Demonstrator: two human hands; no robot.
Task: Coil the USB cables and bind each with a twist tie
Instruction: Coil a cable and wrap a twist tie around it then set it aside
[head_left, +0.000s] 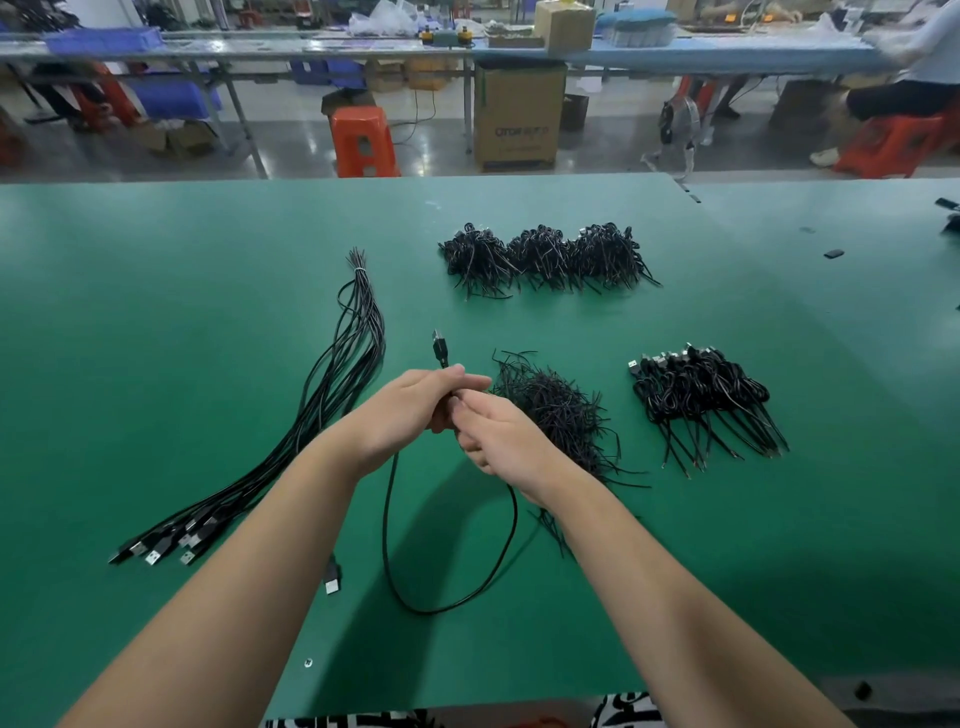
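A wide green work table (156, 312) fills the near view, with factory benches, cartons and orange stools beyond its far edge. Over its middle, the left hand (410, 410) and right hand (498, 441) meet, fingers touching, both curled round one black USB cable (387, 530). Its plug (440, 349) sticks up and away from the left hand's grip, so the cable's long axis runs far-to-near; the rest hangs toward the person as one open loop, falling from the left hand and rising to the right hand. The next winding probably gathers that loop upward into the left hand. The pile of twist ties (561, 415) lies just right of the right hand, the nearer hand for picking one. Uncoiled cables (332, 395) lie left; bound coils (701, 395) sit further right and also far (545, 257).
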